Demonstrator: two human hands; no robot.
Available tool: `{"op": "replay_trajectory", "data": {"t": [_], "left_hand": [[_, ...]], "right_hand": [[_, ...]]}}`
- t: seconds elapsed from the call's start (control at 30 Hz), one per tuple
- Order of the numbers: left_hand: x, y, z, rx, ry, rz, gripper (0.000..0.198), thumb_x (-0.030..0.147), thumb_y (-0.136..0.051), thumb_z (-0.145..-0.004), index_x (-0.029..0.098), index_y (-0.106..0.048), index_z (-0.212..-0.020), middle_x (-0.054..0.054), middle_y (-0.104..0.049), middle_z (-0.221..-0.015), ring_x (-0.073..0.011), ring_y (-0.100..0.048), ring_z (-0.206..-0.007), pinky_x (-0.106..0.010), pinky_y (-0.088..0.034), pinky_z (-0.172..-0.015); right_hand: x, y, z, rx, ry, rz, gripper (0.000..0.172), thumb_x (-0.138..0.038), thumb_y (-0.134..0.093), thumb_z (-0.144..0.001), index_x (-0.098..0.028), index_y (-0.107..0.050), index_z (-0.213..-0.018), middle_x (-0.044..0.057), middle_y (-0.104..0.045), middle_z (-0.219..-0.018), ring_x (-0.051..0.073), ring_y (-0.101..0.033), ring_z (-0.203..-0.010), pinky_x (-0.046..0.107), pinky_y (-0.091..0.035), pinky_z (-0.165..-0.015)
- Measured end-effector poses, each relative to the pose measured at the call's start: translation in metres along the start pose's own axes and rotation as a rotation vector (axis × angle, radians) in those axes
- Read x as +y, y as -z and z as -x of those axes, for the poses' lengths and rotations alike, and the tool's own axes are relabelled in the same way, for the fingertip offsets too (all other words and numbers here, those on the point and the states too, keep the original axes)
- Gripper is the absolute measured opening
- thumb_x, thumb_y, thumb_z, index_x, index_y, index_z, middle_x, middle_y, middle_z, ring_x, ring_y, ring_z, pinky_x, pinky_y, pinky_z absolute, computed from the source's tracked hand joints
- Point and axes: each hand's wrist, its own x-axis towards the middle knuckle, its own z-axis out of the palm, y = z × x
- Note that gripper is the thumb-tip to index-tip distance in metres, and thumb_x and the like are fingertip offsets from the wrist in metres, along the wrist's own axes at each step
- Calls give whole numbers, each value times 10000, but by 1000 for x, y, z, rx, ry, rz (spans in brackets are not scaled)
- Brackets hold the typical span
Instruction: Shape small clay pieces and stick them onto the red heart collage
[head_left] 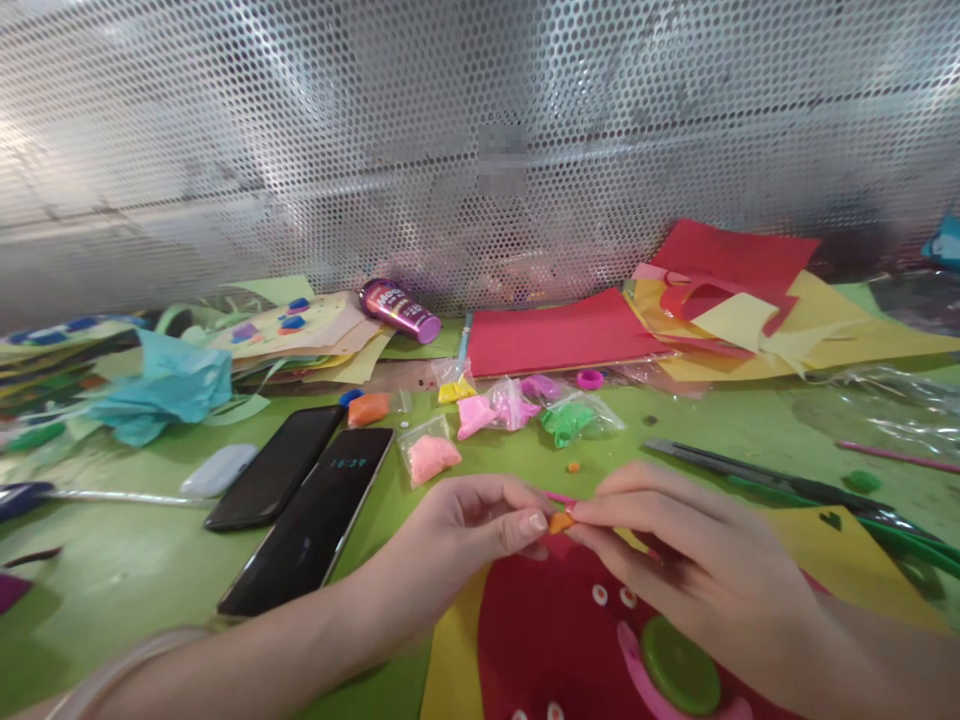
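A small lump of orange modelling clay (pixel 559 522) is pinched between the fingertips of both hands. My left hand (pixel 480 520) is closed on it from the left, thumb on top. From the right, my right hand (pixel 675 530) grips it with thumb and forefinger. Below them lies a red paper shape (pixel 540 620) on a yellow sheet (pixel 454 650), bearing small white-and-orange rings. A green round lid-like disc (pixel 681 665) and a curved pink strip (pixel 637 660) rest on the red paper, partly under my right hand. A tiny orange bit (pixel 574 467) sits just beyond the fingers.
Small bags of pink clay (pixel 433 455), green clay (pixel 568 422) and orange clay (pixel 368 408) lie ahead. Two phones (pixel 311 525) are at left beside a white case (pixel 220 470). A dark cutter (pixel 742 475) lies right. Red paper (pixel 555 335) and a purple cup (pixel 400 310) stand behind.
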Motion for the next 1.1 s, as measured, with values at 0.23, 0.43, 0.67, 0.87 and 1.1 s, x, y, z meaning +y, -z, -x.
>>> {"op": "replay_trajectory", "data": {"t": [0.23, 0.43, 0.67, 0.87, 1.1], "left_hand": [[0, 0, -1, -14, 17, 20, 177, 301, -712, -763, 136, -646, -763, -26, -611, -843, -137, -538, -813, -266, -378, -793], [0, -1, -2, -22, 19, 24, 200, 326, -730, -743, 143, -650, -760, -14, -607, -823, -132, -526, -806, -256, -369, -783], [-2, 3, -2, -62, 4, -4, 232, 365, -731, -737, 143, -671, -759, -14, -617, -816, -141, -524, -814, -261, -364, -792], [0, 3, -1, -71, 17, -23, 230, 353, -720, -750, 135, -665, -706, -13, -605, -798, -142, -525, -803, -260, -361, -790], [0, 3, -3, -56, 19, 42, 225, 344, -757, -713, 138, -665, -707, 7, -616, -738, -105, -535, -746, -212, -381, -742]], "right_hand": [[-1, -1, -1, -17, 27, 18, 75, -141, -534, -879, -190, -590, -881, -19, -578, -737, 62, -553, -599, 151, -462, -550], [-1, -2, 1, -11, 23, 25, 76, -141, -528, -883, -195, -582, -880, -25, -576, -732, 60, -550, -595, 150, -461, -551], [0, -2, 3, 0, 23, 30, 72, -154, -531, -883, -211, -575, -884, -31, -578, -733, 64, -552, -585, 156, -463, -542], [0, -1, 4, -30, 53, 58, 101, -153, -486, -907, -219, -560, -928, -16, -604, -772, 81, -594, -638, 172, -483, -575], [4, -1, 4, -20, 43, 45, 120, -145, -519, -888, -223, -545, -975, -7, -615, -813, 95, -601, -663, 188, -492, -589]]}}
